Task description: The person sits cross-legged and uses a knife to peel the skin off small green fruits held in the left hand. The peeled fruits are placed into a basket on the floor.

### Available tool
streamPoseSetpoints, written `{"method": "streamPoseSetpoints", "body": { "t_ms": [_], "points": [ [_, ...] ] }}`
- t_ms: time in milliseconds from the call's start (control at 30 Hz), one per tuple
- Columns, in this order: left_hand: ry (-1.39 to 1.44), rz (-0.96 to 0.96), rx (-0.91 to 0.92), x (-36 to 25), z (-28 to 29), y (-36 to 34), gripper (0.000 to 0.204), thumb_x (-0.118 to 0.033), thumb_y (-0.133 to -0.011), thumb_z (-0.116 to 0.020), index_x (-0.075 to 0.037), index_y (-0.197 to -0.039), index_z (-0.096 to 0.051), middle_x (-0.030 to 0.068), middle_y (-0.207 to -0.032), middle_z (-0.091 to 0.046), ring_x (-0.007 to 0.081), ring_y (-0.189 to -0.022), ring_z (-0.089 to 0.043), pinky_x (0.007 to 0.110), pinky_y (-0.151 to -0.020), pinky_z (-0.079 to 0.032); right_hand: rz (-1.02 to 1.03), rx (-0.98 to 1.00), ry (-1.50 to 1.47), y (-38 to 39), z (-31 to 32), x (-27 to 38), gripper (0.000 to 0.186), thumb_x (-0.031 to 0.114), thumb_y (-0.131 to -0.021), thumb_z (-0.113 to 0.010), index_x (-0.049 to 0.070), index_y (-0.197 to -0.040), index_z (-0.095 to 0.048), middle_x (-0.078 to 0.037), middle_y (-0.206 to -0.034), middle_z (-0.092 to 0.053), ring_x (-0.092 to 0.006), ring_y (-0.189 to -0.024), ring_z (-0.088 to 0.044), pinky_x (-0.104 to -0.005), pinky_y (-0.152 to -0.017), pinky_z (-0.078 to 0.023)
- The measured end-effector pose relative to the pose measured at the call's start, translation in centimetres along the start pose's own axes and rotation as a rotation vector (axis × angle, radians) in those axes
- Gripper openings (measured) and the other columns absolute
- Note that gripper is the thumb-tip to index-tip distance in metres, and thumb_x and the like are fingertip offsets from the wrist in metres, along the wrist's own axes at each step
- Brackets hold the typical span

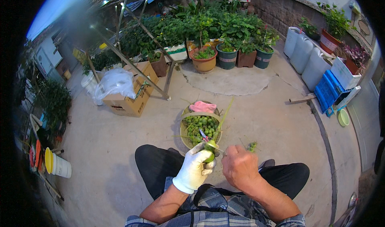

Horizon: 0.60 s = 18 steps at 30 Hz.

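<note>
My left hand (193, 167), in a white glove, is closed round a round green fruit (209, 158). Above it at the fingertips, a second green piece shows a pale yellowish patch. My bare right hand (240, 165) is curled into a fist just to the right. Something thin and pale juts from it toward the fruit, too small to name. Beyond my hands stands a wicker basket (185, 135) with a handle, holding several small green fruits (203, 125), a pink cloth (202, 106) and long green stems. Scissors (203, 135) with a reddish handle lie at its near side.
Green scraps (252, 147) lie on the concrete right of the basket. Ahead left are a cardboard box (134, 96) and a metal frame (136, 68). Potted plants (203, 60) line the back. White jugs (300, 52) and a blue crate (329, 90) stand right, a white bucket (62, 165) left.
</note>
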<state>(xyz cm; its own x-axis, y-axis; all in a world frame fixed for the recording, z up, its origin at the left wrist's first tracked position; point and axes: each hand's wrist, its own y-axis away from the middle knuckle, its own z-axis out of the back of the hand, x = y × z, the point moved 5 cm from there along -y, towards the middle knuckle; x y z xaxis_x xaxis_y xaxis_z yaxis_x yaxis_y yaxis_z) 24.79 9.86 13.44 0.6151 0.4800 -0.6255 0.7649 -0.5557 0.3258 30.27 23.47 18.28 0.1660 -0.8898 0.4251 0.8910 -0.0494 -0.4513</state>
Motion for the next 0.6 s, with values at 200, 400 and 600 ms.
{"method": "streamPoseSetpoints", "body": {
  "t_ms": [200, 400, 600],
  "points": [
    [-0.015, 0.056, -0.045, 0.2, 0.1, -0.1, 0.025, -0.004, -0.09, -0.055, -0.004, -0.115, -0.06, 0.0054, -0.088, -0.06, 0.0096, -0.055, -0.044, 0.021, -0.045, -0.035, -0.017, 0.034, 0.044, -0.7, 0.0, -0.5, 0.015, 0.01, -0.08, -0.069, 0.003, -0.08, -0.056, -0.02, -0.075, -0.06, -0.0411, -0.061, -0.062, -0.0502, -0.052, -0.048],
    [-0.086, 0.033, -0.113, 0.1, 1.0, -0.4, 0.019, -0.006, -0.094, -0.057, -0.007, -0.113, -0.06, -0.0013, -0.086, -0.058, 0.0054, -0.054, -0.04, 0.021, -0.046, -0.031, 0.042, 0.055, 0.028, 1.0, -1.2, 0.8, 0.015, 0.009, -0.079, -0.069, 0.003, -0.08, -0.056, -0.018, -0.074, -0.059, -0.0391, -0.059, -0.061, -0.0483, -0.051, -0.048],
    [-0.008, -0.002, -0.073, 0.1, 0.2, 0.0, 0.021, -0.004, -0.091, -0.053, -0.002, -0.11, -0.061, 0.0041, -0.084, -0.06, 0.0072, -0.053, -0.042, 0.022, -0.044, -0.033, 0.027, -0.028, 0.064, 0.0, -0.5, -0.2, 0.015, 0.009, -0.078, -0.07, 0.004, -0.079, -0.056, -0.017, -0.074, -0.058, -0.0371, -0.059, -0.061, -0.0471, -0.05, -0.049]
  ]
}}
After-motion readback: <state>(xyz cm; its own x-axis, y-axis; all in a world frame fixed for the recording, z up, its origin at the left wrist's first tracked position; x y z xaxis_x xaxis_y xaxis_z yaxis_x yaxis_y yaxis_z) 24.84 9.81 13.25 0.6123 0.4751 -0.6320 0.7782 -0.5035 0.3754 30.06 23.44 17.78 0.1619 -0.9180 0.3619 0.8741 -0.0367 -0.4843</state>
